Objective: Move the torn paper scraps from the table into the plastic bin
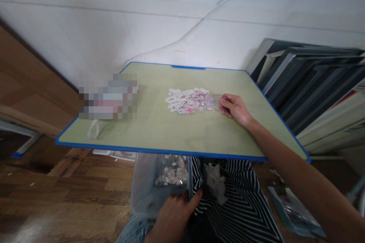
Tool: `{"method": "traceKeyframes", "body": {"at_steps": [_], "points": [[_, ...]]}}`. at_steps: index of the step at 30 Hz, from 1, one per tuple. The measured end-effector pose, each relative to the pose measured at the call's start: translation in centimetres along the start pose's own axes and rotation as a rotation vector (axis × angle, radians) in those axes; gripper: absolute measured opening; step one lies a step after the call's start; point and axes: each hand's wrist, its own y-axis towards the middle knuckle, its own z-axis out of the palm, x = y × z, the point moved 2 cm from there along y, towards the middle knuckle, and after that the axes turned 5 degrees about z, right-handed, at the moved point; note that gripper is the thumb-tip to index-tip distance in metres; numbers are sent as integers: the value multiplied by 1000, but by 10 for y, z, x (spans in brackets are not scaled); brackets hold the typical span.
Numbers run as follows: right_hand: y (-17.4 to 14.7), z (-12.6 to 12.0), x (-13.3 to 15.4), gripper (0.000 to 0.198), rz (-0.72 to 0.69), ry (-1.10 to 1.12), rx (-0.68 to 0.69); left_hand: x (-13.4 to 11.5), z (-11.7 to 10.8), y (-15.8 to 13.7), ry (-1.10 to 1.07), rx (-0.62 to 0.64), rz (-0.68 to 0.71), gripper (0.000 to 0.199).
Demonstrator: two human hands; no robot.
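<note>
Right grip (235, 109) pinching clear plastic piece (216, 98), not yet released. Slip pile (185, 100) just left of it on bench (159, 129), seemingly already heaped out. Left grip (175, 214) at tub (144, 190), hold unclear; small pieces (172, 172) beyond it left in tub.

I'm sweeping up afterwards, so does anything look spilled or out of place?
Yes: small white bits lie loose on the wooden floor at the left, and pale scraps sit on the striped cloth over the lap, apart from the pile on the table.
</note>
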Motion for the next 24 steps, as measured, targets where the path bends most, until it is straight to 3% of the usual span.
{"method": "traceKeyframes", "body": {"at_steps": [6, 15, 24], "points": [[-2, 1, 5, 34, -7, -47, -15, -1, -2, -1, -8, 20, -15, 69], [-3, -10, 12, 31, -127, -305, -136, 0, -2, 0, -43, 0, -1, 69], [-8, 1, 13, 35, -174, -366, 35, -2, -6, 1, -11, 62, -10, 72]]}}
